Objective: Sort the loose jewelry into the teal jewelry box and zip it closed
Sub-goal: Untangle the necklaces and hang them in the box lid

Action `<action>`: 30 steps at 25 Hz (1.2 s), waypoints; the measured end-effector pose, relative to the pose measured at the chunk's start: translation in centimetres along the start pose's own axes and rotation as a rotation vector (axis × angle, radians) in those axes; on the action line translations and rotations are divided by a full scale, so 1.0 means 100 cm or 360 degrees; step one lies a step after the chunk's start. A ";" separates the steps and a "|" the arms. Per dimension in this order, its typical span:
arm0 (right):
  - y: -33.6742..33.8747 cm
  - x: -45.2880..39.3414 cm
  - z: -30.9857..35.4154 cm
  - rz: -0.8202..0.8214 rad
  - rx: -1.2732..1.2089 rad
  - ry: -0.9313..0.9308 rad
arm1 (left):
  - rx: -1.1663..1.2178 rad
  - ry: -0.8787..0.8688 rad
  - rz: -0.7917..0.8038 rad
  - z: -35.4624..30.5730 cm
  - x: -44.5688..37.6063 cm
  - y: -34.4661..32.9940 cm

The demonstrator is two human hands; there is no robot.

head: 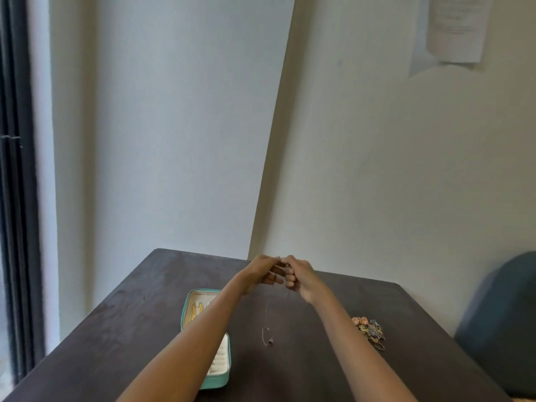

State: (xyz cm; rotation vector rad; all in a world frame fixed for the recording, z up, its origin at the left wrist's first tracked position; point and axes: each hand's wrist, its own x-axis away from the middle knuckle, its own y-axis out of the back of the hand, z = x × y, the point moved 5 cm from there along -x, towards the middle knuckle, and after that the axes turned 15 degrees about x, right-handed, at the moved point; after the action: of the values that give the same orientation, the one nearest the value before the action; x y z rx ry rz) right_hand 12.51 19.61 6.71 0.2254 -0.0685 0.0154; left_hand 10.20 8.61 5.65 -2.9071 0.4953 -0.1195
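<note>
1. Teal jewelry box (222,381) lies open on the dark table (130,323), partly hidden under the left forearm; zipper not yet closed.
2. Box contents: gold pieces (193,312) sit in the far cream compartment. The near ring rolls look empty, though the arm covers part of them.
3. Left hand (261,272) and right hand (298,275) meet raised above the table, fingertips touching. Both pinch the top of a thin necklace (266,314).
4. Necklace hangs down from the pinch; its pendant (270,341) is low, at or just above the tabletop, right of the box. Whether they work the clasp or a tangle: cannot tell.
5. Loose pile (369,332) of mixed jewelry remains on the table beside the right forearm, well apart from the box.
6. Judgement: early to middle stage. Left to do: necklace in, pile sorted, box zipped.
</note>
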 end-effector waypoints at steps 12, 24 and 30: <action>0.039 0.101 0.046 -0.0403 -0.0016 0.0213 | 0.0367 0.0101 0.0294 -0.022 0.093 -0.031; 0.023 0.117 0.013 -0.0171 0.0941 0.0305 | 0.1515 -0.0401 0.0155 -0.040 0.095 -0.029; 0.011 0.111 0.038 -0.0122 0.0882 0.0510 | 0.0623 -0.0436 -0.0008 -0.025 0.091 -0.025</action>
State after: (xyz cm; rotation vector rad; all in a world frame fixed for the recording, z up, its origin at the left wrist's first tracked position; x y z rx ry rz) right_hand 23.29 19.97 11.42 0.7761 0.2681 -0.0063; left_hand 19.24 7.45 9.03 -2.4892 0.3688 0.1624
